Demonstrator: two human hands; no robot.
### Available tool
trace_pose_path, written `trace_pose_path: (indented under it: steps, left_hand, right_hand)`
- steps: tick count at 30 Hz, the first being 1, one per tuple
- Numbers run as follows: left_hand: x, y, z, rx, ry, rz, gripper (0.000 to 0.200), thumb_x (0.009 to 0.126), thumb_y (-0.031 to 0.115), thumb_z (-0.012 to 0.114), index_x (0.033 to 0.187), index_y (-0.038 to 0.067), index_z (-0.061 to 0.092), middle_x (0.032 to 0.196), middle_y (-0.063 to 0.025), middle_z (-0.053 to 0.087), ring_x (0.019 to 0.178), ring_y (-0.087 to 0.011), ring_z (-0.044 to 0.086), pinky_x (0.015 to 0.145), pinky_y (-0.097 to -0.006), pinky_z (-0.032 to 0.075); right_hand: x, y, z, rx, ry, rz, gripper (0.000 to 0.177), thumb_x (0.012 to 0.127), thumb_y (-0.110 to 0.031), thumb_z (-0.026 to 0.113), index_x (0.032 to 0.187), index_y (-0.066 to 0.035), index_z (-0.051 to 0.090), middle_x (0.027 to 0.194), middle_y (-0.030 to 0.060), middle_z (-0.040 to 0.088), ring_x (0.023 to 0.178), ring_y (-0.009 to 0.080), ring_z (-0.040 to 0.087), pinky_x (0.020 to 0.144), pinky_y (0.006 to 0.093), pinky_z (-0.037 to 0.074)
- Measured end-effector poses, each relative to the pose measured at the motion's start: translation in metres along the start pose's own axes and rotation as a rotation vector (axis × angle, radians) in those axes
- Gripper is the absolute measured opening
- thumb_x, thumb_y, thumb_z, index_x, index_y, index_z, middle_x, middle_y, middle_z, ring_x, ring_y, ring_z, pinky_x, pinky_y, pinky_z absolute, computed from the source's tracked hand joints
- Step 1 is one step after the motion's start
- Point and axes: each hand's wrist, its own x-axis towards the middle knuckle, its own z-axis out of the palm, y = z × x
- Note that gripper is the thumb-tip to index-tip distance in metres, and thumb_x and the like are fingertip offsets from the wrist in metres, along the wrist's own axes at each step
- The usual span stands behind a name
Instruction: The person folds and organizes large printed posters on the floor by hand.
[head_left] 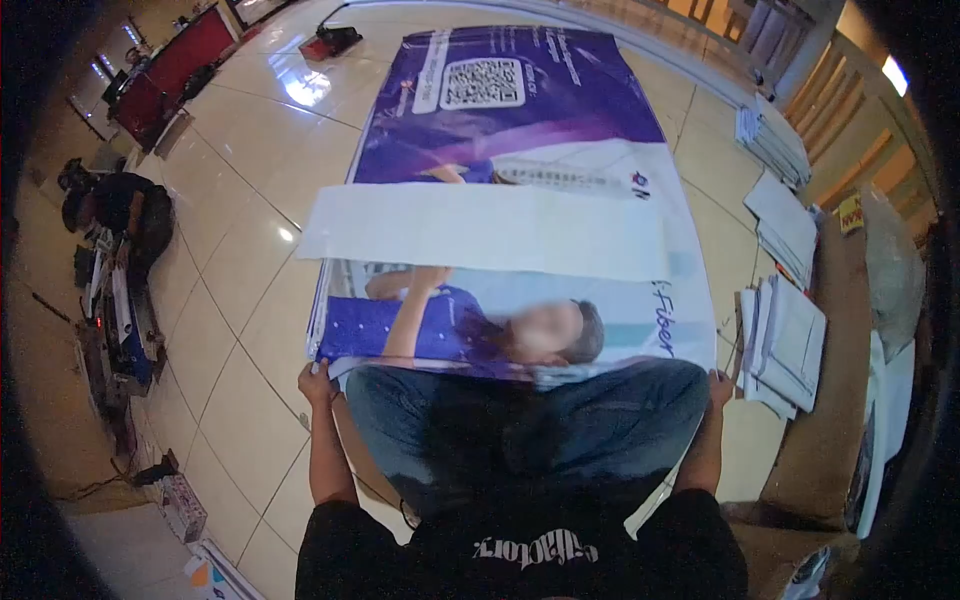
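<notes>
A large purple and white printed banner [520, 110] lies flat on the tiled floor, with a QR code near its far end. A long white strip [480, 230] lies across its middle. My left hand [318, 382] grips the banner's near left corner. At the near right corner, my right hand [720, 388] holds the banner's edge. My knees in blue jeans [520, 420] rest on the banner's near end, between both hands.
Stacks of white boards [785, 345] lie on the floor to the right, with more stacks [775, 140] farther back. A person in dark clothes [125, 205] crouches at the left by a machine [115, 330]. A red counter [170, 65] stands at the far left.
</notes>
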Motion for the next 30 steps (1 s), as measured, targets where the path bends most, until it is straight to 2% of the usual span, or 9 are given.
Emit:
trace_pose_path:
  steps: [5, 11, 17, 20, 21, 22, 25, 27, 30]
  left_hand:
    - [0.024, 0.017, 0.012, 0.173, -0.033, 0.322, 0.027, 0.078, 0.028, 0.061, 0.078, 0.001, 0.062, 0.069, -0.0187, 0.061, 0.062, -0.0361, 0.058, 0.057, -0.0405, 0.044]
    - [0.034, 0.043, -0.015, 0.69, -0.313, 0.132, 0.039, 0.083, 0.041, 0.049, 0.082, 0.005, 0.063, 0.082, -0.0194, 0.062, 0.079, -0.0364, 0.061, 0.068, -0.0456, 0.047]
    - [0.078, 0.087, -0.047, 0.887, -0.174, 0.245, 0.036, 0.082, 0.038, 0.05, 0.086, 0.005, 0.064, 0.094, -0.0164, 0.063, 0.087, -0.0314, 0.062, 0.073, -0.0415, 0.051]
    - [0.158, 0.079, -0.04, 0.816, -0.312, 0.207, 0.04, 0.077, 0.035, 0.053, 0.091, -0.001, 0.063, 0.098, -0.021, 0.06, 0.093, -0.0357, 0.058, 0.081, -0.0415, 0.047]
    - [0.161, 0.098, -0.051, 0.579, -0.195, 0.121, 0.039, 0.075, 0.033, 0.054, 0.087, -0.002, 0.064, 0.096, -0.0218, 0.06, 0.092, -0.0357, 0.058, 0.08, -0.0418, 0.047]
    - [0.18, 0.08, -0.048, 0.504, -0.095, 0.423, 0.032, 0.076, 0.033, 0.053, 0.071, 0.003, 0.064, 0.078, -0.0173, 0.062, 0.073, -0.0306, 0.061, 0.067, -0.0393, 0.048]
    - [0.196, 0.107, -0.067, 0.645, -0.058, 0.332, 0.029, 0.077, 0.029, 0.053, 0.068, 0.003, 0.061, 0.068, -0.0144, 0.061, 0.059, -0.0272, 0.059, 0.056, -0.0378, 0.047]
    - [0.166, 0.148, -0.094, -0.225, -0.114, -0.159, 0.019, 0.075, 0.017, 0.057, 0.077, -0.002, 0.061, 0.067, -0.0132, 0.06, 0.061, -0.0233, 0.059, 0.056, -0.0374, 0.048]
    - [0.164, 0.151, -0.102, -0.807, -0.082, -0.365, 0.01, 0.076, 0.01, 0.056, 0.072, 0.001, 0.055, 0.059, -0.007, 0.051, 0.047, -0.0158, 0.05, 0.04, -0.0301, 0.04]
  right_hand:
    - [0.012, -0.012, -0.035, -0.221, -0.186, -0.218, 0.028, 0.08, -0.028, 0.056, 0.087, -0.002, 0.064, 0.077, 0.0169, 0.064, 0.072, 0.0308, 0.062, 0.065, 0.0399, 0.046]
    - [0.016, -0.067, -0.065, -0.517, -0.31, -0.36, 0.019, 0.075, -0.023, 0.054, 0.08, -0.008, 0.065, 0.079, 0.0171, 0.063, 0.078, 0.0341, 0.061, 0.067, 0.0433, 0.047]
    - [0.069, -0.13, -0.075, -0.494, -0.077, -0.327, 0.024, 0.077, -0.023, 0.049, 0.088, -0.007, 0.064, 0.088, 0.0193, 0.062, 0.084, 0.0356, 0.059, 0.074, 0.0427, 0.047]
    - [0.137, -0.131, -0.072, -0.235, -0.071, -0.327, 0.027, 0.077, -0.024, 0.051, 0.091, -0.003, 0.062, 0.084, 0.0183, 0.063, 0.079, 0.0331, 0.061, 0.072, 0.0396, 0.047]
    - [0.157, -0.131, -0.075, -0.079, -0.086, -0.312, 0.029, 0.077, -0.025, 0.053, 0.093, -0.002, 0.062, 0.082, 0.0177, 0.063, 0.076, 0.0314, 0.062, 0.07, 0.0385, 0.047]
    - [0.177, -0.129, -0.08, -0.01, -0.036, -0.316, 0.029, 0.077, -0.024, 0.054, 0.096, -0.003, 0.062, 0.079, 0.015, 0.063, 0.072, 0.0268, 0.061, 0.066, 0.0359, 0.047]
    - [0.173, -0.166, -0.12, 0.325, -0.164, -0.14, 0.03, 0.079, -0.022, 0.056, 0.103, -0.006, 0.061, 0.075, 0.0061, 0.06, 0.063, 0.0146, 0.056, 0.056, 0.0269, 0.045]
    - [0.197, -0.15, -0.119, 0.593, -0.252, -0.203, 0.026, 0.081, -0.02, 0.055, 0.104, -0.009, 0.061, 0.077, 0.0021, 0.058, 0.062, 0.0096, 0.052, 0.053, 0.0235, 0.044]
    - [0.149, -0.173, -0.145, 0.51, -0.243, -0.189, 0.027, 0.084, -0.02, 0.054, 0.104, -0.004, 0.06, 0.078, 0.0018, 0.058, 0.057, 0.0076, 0.048, 0.051, 0.022, 0.041]
